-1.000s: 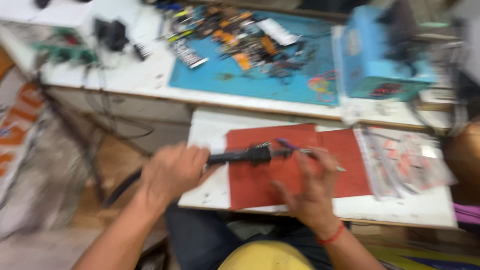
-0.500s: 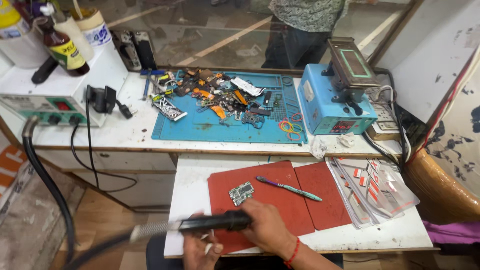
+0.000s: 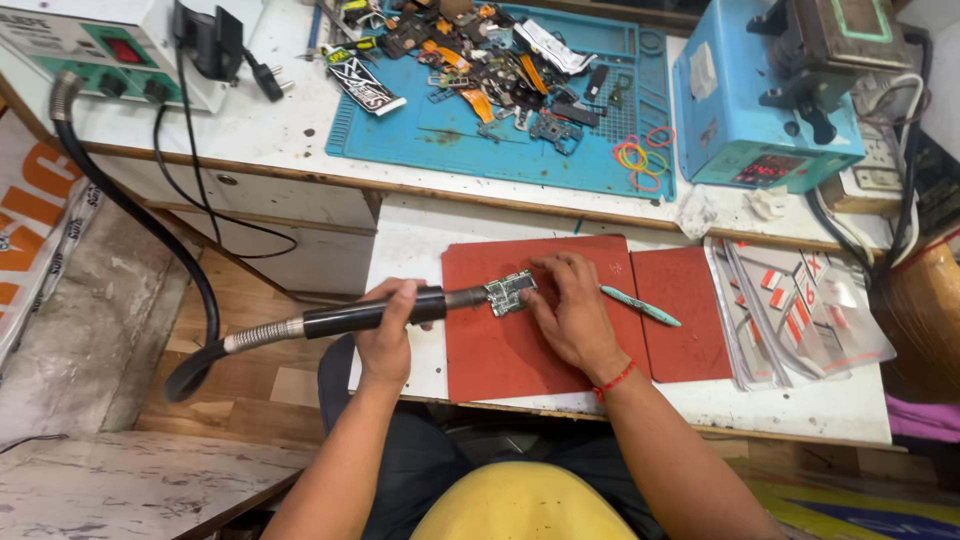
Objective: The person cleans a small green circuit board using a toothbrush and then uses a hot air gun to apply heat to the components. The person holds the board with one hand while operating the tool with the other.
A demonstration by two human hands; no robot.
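Circuit board point(image 3: 511, 293) flat on red mat point(image 3: 520, 350), near-centre of white worktop point(image 3: 410, 250). Left hand point(image 3: 388, 330), grip wrapped tight round black hot-air wand point(image 3: 370, 313), nozzle tip touching board's left edge; hose point(image 3: 130, 215) looping left & far to white box w/ knobs point(image 3: 95, 55). Right hand point(image 3: 572, 310) palm-down, fingertips point(image 3: 535, 275) pressed on board's right side, not pinching. Teal pen point(image 3: 640, 305) just right of that hand, on mat. Blue mat point(image 3: 600, 170) w/ small parts at far side; blue machine point(image 3: 750, 110) far right.
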